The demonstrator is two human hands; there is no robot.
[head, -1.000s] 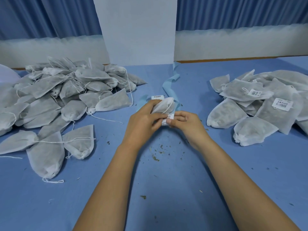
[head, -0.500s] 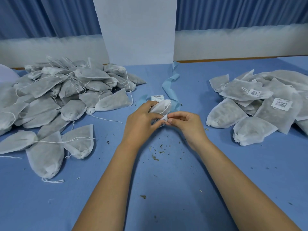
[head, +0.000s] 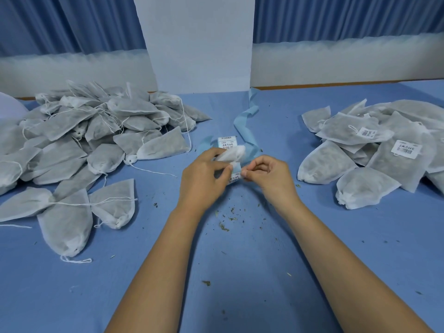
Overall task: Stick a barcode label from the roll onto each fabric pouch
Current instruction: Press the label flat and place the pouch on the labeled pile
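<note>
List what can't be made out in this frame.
- Head view: label roll mostly covered by left hand.
- Label pinched by right hand: print too small to read.
- Left pouch pile and right pouch pile: cut off by frame edges.

A blue table (head: 240, 296) has small green-brown bits (head: 224, 227) scattered near its middle. Behind it hang blue curtains (head: 72, 22), and a wide white board (head: 199, 42) stands in front of them. A pale band (head: 348, 61) runs low along the back, with a thin brown strip (head: 312, 84) under it. A round white thing (head: 9, 106) shows at the far left, too cut off to tell what it is.
</note>
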